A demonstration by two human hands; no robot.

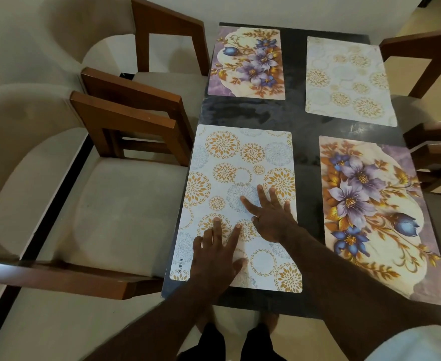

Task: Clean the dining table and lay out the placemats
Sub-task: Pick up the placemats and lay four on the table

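Observation:
Several placemats lie on the dark glass dining table (300,121). Nearest on the left is a white placemat with gold circles (230,162). My left hand (216,259) and my right hand (271,217) both press flat on it with straight, spread fingers. To its right lies a purple flower placemat (375,212). At the far left is a second flower placemat (248,61), and at the far right a second white and gold placemat (347,79).
Two wooden chairs with beige cushions stand along the table's left side (125,194) (167,40). More chairs stand on the right (428,61). My feet (235,342) show on the pale floor below the table's near edge.

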